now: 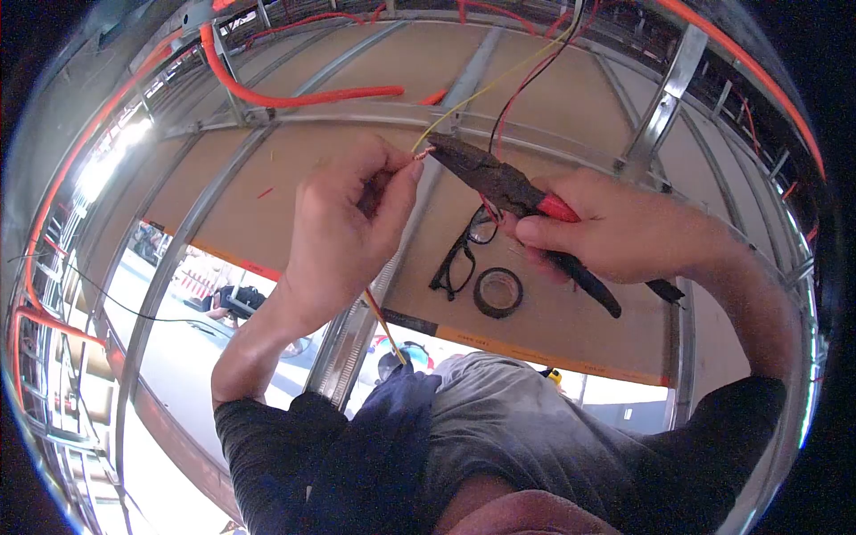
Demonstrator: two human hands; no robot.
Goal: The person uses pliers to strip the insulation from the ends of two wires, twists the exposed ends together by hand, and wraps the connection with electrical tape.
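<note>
Between the thumb and forefinger of my left hand (pixel 352 214) is the bared, twisted copper end of a yellow wire (pixel 499 85). My right hand (pixel 606 227) is wrapped round a pair of pliers (pixel 486 178) with dark, worn jaws and red-and-black handles. The tips of the jaws are right at the copper twist, close by my left fingertips. Black and red wires (pixel 517 94) hang down from above, behind the pliers. Below the pliers, black-framed glasses (pixel 459 259) and a roll of black tape (pixel 497 292) lie on the brown board (pixel 571 334).
Metal framing studs (pixel 664 98) cross the brown boards. An orange conduit (pixel 303 96) curves in at the upper left, and another orange conduit (pixel 749 58) runs along the upper right. Beyond the board's edge, a bright area with scattered items shows far below.
</note>
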